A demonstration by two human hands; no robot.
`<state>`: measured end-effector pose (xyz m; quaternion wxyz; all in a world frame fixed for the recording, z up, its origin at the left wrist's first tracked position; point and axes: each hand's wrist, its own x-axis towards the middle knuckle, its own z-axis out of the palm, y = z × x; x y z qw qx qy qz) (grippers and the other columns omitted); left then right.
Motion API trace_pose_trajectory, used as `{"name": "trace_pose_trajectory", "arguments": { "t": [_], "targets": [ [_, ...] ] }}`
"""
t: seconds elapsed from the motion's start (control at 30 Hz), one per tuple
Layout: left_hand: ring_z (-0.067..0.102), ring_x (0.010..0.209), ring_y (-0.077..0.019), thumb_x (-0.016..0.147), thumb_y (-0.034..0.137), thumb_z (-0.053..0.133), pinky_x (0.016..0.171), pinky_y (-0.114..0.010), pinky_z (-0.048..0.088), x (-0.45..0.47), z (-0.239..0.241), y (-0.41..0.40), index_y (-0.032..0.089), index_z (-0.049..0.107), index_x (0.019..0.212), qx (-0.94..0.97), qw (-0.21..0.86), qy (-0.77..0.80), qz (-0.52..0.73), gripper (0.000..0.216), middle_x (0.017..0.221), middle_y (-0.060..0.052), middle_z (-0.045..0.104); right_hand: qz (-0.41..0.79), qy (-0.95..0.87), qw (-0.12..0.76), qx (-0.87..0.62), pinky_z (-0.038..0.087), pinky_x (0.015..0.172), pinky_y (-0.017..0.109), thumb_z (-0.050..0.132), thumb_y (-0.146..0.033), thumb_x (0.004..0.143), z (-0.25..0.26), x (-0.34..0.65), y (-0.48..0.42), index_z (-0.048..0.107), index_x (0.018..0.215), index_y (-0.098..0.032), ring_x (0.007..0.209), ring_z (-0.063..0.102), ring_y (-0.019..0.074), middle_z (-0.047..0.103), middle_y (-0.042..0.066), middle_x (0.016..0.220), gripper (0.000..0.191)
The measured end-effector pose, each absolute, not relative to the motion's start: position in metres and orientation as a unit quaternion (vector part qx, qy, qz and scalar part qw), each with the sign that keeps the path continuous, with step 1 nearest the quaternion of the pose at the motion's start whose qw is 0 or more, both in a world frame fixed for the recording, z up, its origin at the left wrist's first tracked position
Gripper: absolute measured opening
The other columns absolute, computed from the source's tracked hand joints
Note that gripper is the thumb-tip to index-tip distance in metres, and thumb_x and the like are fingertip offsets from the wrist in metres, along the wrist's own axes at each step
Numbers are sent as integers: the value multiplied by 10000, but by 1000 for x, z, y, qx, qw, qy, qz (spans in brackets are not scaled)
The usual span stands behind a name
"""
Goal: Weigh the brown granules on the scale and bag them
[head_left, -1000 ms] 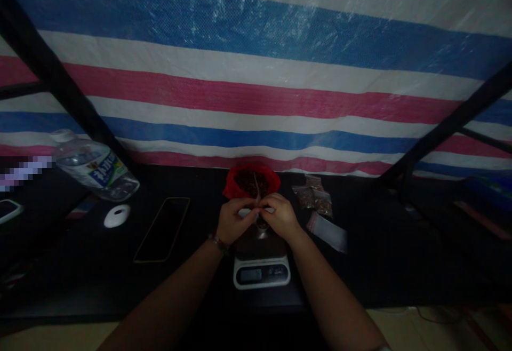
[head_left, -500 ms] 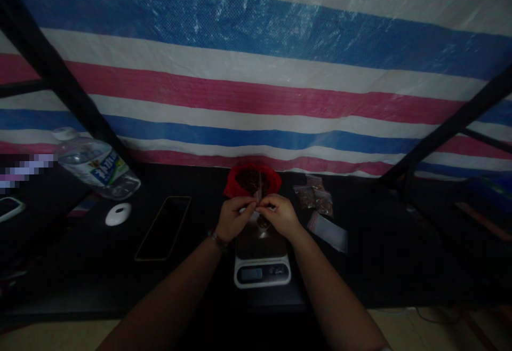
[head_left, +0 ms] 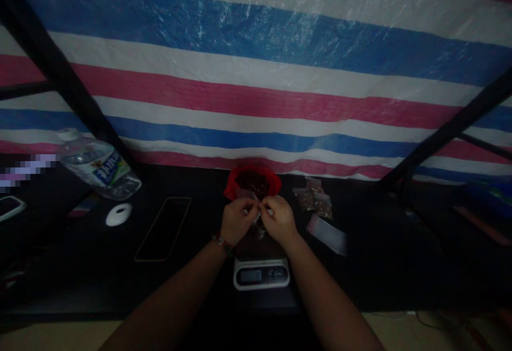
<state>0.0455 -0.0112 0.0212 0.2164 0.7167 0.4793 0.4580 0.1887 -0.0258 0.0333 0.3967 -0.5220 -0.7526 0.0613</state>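
My left hand (head_left: 239, 218) and my right hand (head_left: 279, 218) meet fingertip to fingertip, both pinching a small clear zip bag (head_left: 246, 194). They hold it above a kitchen scale (head_left: 261, 275) with a white body and a lit grey display. Just beyond my fingers stands a red bag (head_left: 274, 180), its mouth spread wide around dark brown bits (head_left: 253, 181). Something small and round on the scale's plate is mostly hidden under my hands. To the right lie several filled zip bags (head_left: 314, 201) and a stack of flat clear zip bags (head_left: 328, 234).
On the left lie a dark phone (head_left: 164, 229), a white computer mouse (head_left: 119, 214) and a tilted clear plastic bottle (head_left: 102, 167). A striped tarp (head_left: 256, 100) hangs behind the black table (head_left: 384, 265). Black frame bars (head_left: 452, 132) slope down at both sides.
The small bag has tipped from upright to leaning left between my fingers. Both hands stay pinched together over the scale. The view has shifted slightly.
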Motion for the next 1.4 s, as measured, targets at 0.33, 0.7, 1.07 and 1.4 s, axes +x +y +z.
{"name": "trace_pose_trajectory", "arguments": {
  "t": [0.33, 0.7, 1.07, 1.4],
  "targets": [
    [591, 585, -110, 768, 250, 569, 562, -207, 419, 47, 47, -13, 167, 664, 702, 707, 201, 502, 455, 143, 651, 3, 667, 22, -694, 450, -562, 392, 637, 259, 473, -177, 808, 51, 189, -24, 543, 663, -193, 642, 517, 152, 543, 8, 626, 162],
    [524, 532, -109, 730, 172, 524, 506, -212, 339, 22, 91, -67, 169, 568, 603, 791, 199, 461, 350, 134, 579, 14, 591, 20, -773, 455, -441, 518, 834, 326, 463, -48, 774, 70, 193, -89, 653, 898, -207, 972, 593, 183, 569, 99, 1122, 277],
    [584, 618, -137, 757, 161, 497, 576, -237, 423, 10, 93, -148, 191, 597, 664, 856, 216, 394, 256, 139, 667, -11, 640, 100, -828, 326, -445, 534, 861, 333, 502, -1, 745, 85, 184, -151, 703, 949, -207, 976, 647, 203, 670, 86, 1084, 352],
    [491, 1172, -282, 678, 371, 678, 1034, -449, 346, -15, 91, -137, 197, 416, 1319, 915, 62, 300, 263, 714, 1264, -120, 550, 238, -749, 406, -466, 514, 652, 236, 758, -166, 629, 78, 167, -153, 697, 863, -204, 712, 636, 151, 684, 12, 795, 245]
  ]
}}
